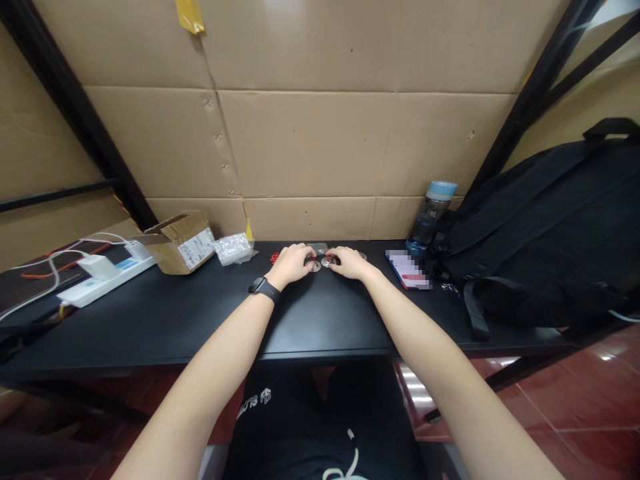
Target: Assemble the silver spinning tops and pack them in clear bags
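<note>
At the far side of the black table, my left hand is closed, its fingers curled over a small round see-through piece. Close beside it, my right hand grips a similar round clear piece with some red on it. Both pieces are partly hidden by the fingers, and their exact kind is too small to make out. Just left of my left hand lies a small red item. Behind and between the hands rests a flat clear plastic piece.
An opened cardboard box, a clear plastic packet and a white power strip with cables are on the left. To the right are a phone, a blue-lidded bottle and a black backpack. A cardboard wall borders the back.
</note>
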The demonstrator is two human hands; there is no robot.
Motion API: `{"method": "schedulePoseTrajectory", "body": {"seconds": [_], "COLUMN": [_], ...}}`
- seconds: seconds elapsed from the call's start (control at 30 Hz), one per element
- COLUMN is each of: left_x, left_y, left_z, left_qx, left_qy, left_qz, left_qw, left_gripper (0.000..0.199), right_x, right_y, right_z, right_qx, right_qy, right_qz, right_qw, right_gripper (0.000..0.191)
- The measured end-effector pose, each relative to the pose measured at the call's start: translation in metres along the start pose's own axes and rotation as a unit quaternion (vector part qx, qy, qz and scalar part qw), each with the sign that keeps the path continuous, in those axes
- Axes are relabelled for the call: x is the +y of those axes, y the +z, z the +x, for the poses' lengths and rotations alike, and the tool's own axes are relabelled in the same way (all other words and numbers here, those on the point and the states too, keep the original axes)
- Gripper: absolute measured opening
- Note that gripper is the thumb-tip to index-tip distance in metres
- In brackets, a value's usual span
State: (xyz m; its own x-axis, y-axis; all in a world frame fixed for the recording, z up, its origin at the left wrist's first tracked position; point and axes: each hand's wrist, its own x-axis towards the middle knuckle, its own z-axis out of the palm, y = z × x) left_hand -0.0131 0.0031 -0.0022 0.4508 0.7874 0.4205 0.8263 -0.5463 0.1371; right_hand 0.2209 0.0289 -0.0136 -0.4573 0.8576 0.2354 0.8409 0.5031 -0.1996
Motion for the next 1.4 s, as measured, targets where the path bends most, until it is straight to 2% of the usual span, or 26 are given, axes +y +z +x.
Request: {"method": "schedulePoseTrajectory", "body": {"seconds": [0.1,0.27,0.4,0.5,0.73,0.9,1.03,1.17,1.4], "left_x": [-0.002,0.002,0.007,0.007,0.008,0.008,0.01,0.018,0.026], "left_y": [0.004,0.013,0.011,0.007,0.002,0.0,-0.006,-0.017,-0.018], "left_z": [0.0,0.002,0.002,0.002,0.001,-0.003,-0.005,-0.005,-0.003], "left_qx": [-0.028,-0.027,-0.055,-0.05,-0.033,0.01,0.068,0.105,0.157], "left_qy": [0.009,0.004,0.009,0.0,-0.033,-0.008,-0.011,-0.02,-0.052], "left_qz": [0.006,0.036,0.051,0.064,0.071,0.049,0.061,0.062,0.009], "left_qw": [1.0,0.999,0.997,0.997,0.996,0.999,0.996,0.992,0.986], "left_gripper": [0.029,0.042,0.029,0.023,0.024,0.022,0.021,0.023,0.017], "right_x": [-0.003,-0.004,-0.003,-0.002,-0.007,-0.004,-0.003,-0.01,-0.01], "right_y": [0.003,-0.001,-0.004,-0.006,-0.007,-0.009,-0.018,-0.022,-0.015], "right_z": [0.001,0.001,0.001,0.001,0.0,0.0,-0.001,0.001,0.003], "right_qx": [0.011,0.023,0.026,0.015,0.007,0.019,0.101,0.173,0.171], "right_qy": [-0.025,-0.033,-0.014,0.003,0.021,0.012,-0.019,-0.012,-0.025], "right_qz": [0.006,0.009,-0.011,-0.013,-0.025,0.008,0.107,0.159,0.183], "right_qw": [1.0,0.999,1.0,1.0,0.999,1.0,0.989,0.972,0.968], "right_gripper": [0.025,0.016,0.013,0.012,0.011,0.011,0.015,0.019,0.015]}}
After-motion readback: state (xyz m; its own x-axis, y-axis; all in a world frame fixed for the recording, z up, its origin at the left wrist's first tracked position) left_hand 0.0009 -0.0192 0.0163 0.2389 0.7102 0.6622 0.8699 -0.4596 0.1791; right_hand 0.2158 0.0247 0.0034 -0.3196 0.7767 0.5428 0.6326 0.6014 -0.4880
